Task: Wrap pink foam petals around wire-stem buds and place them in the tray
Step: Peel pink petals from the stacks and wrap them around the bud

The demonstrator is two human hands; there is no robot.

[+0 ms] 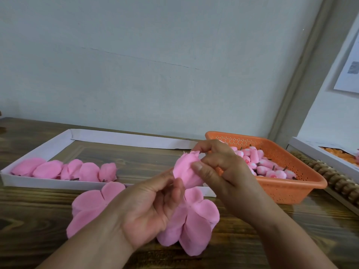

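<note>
Petals [196, 228], loose pink foam, lie flat on the wooden table [291, 235] at the near edge, a second spread [89, 206] just left, partly hidden by the left forearm. Left hand [151, 208] sits over them, palm up, fingers curled, pinching the lower end of the bud [186, 171] between thumb and fingers. Right hand [219, 167] meets it from the right, thumb and fingertips pinching the bud's upper part, pressing the pink wrap closed; bud held above the table, tilted, tip pointing up-left. Stem not visible, hidden in the left hand. Just behind the hands, white tray [48, 146] on the left, shallow, long side toward the camera; a row of finished wrapped buds [85, 171] lies along its near wall, dark stem ends poking out at a few. Right of the hands, orange basket [281, 187], perforated, holds a heap of unwrapped small buds [260, 164], pink and white with dark stems. Far right, a carved wooden edge [330, 175] and a white box [318, 152] with orange pieces inside, cut off by the frame. Grey wall [136, 55] behind everything.
</note>
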